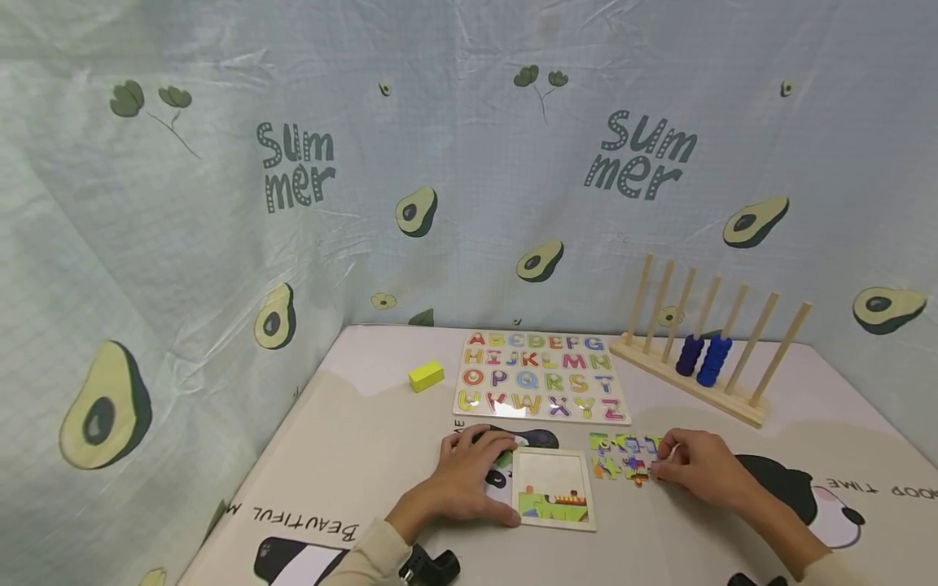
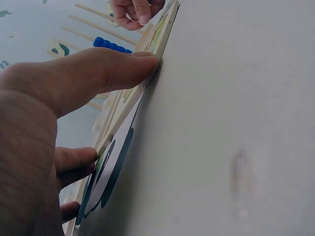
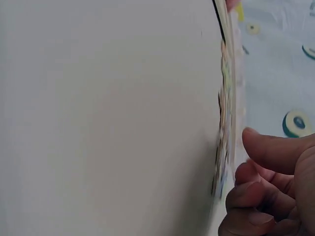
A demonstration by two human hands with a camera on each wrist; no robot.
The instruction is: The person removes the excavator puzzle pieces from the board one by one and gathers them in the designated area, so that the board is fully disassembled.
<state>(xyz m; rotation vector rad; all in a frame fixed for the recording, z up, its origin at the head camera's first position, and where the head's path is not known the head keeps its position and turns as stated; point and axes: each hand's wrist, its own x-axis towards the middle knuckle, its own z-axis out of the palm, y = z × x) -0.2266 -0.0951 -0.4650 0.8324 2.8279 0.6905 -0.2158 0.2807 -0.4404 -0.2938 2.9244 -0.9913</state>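
Observation:
My left hand [image 1: 469,476] spans the left side of a small wooden puzzle tray [image 1: 590,505], the thumb at its near corner and the fingers towards its far corner. Assembled pieces with a green and red picture [image 1: 553,506] fill the tray's lower part; bare backing shows above. In the left wrist view the thumb [image 2: 123,69] lies against the tray's edge [image 2: 115,123]. My right hand [image 1: 699,465] is at the right side of several loose jigsaw pieces [image 1: 623,456]. Its fingers [image 3: 248,194] are loosely bent, with no piece visible between thumb and index finger.
Behind the tray lies an alphabet board [image 1: 542,378] with colourful letters. A yellow block [image 1: 427,376] sits to its left. At the back right stands a wooden peg rack [image 1: 689,378] with dark blue and blue beads [image 1: 714,362]. A printed curtain [image 1: 469,163] surrounds the table.

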